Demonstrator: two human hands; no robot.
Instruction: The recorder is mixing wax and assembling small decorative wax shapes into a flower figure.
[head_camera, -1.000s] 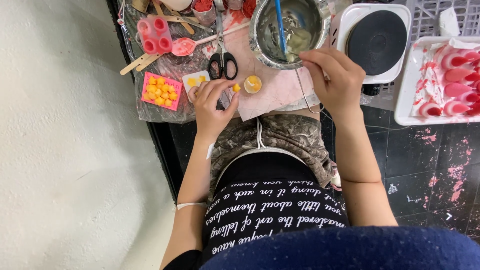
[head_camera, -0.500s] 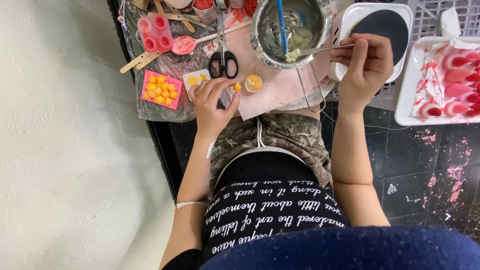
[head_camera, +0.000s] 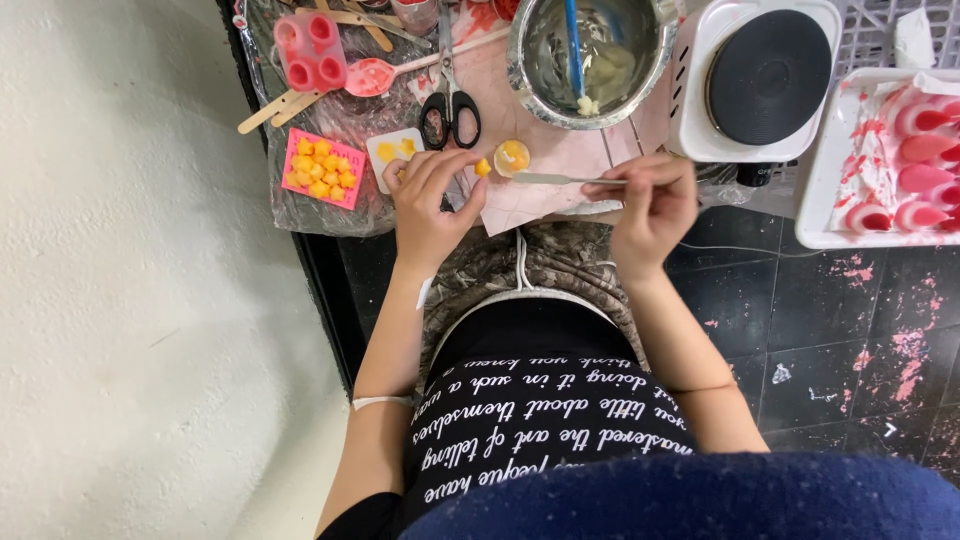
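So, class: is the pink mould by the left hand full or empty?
Full: the pink mould beside the left hand has a yellow piece in every visible pocket.

No packages, labels, signs or screens are showing anywhere on the tabletop (head_camera: 560, 150). Nothing of that kind is appearing on the floor or wall either.

White wall (head_camera: 130, 300), dark pink-spattered floor tiles (head_camera: 850, 330)

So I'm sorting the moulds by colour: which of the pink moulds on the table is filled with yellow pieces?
The flat square pink mould left of the left hand; its cells hold yellow pieces. The taller pink mould behind it shows only pink hollows.
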